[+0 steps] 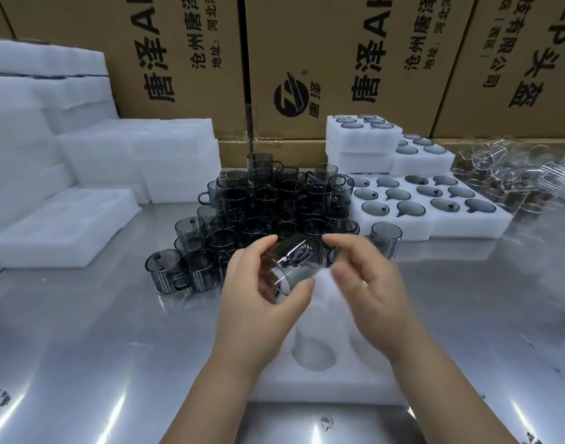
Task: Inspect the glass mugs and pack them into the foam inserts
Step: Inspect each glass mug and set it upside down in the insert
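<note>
A smoky grey glass mug (294, 265) is tilted on its side in the air, gripped by my left hand (258, 299) from below and left. My right hand (367, 283) is beside it on the right, fingers curled near the mug's rim; whether they touch it I cannot tell. Under both hands lies a white foam insert (313, 376) with round empty pockets. Behind it stands a pile of several grey glass mugs (268, 206), some stacked.
Foam inserts filled with mugs (425, 200) sit at the right, with two more stacked behind (364, 136). Blank foam sheets (66, 174) pile up at the left. Clear glassware (505, 171) lies far right. Cardboard boxes (306, 59) wall the back of the steel table (98, 331).
</note>
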